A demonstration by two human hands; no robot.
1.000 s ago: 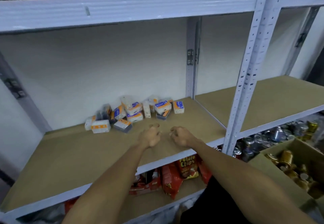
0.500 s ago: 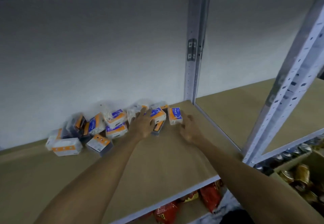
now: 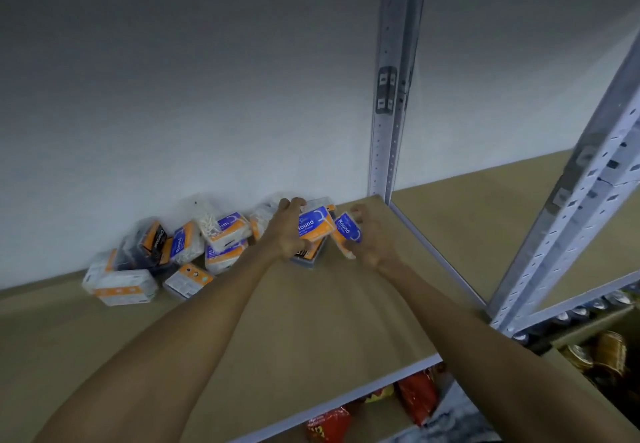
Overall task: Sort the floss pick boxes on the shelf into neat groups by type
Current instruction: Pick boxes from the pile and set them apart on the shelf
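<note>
Left hand [image 3: 287,234] curls round a Round box [image 3: 313,225] at the right end of the jumbled pile [image 3: 180,252] on the shelf [image 3: 311,321]; right hand [image 3: 374,240] pinches a second Round box [image 3: 348,233] just beside it; likely pairing one type together.

Round box [image 3: 313,226]: blue panel over orange band, white lettering. Second Round box [image 3: 347,231] just right of it: same blue/orange. Dark box [image 3: 308,255] under them: black, orange label. Smooth box [image 3: 227,229]: whitish-clear, blue/orange label. Far-left box [image 3: 121,288]: white, orange stripe. Shelf [image 3: 311,321]: plain tan. Upright [image 3: 393,96]: pale grey, rows of punched holes. Snack bags [image 3: 415,396] below: red, some yellow. Wall [image 3: 173,96]: flat white-grey.
</note>
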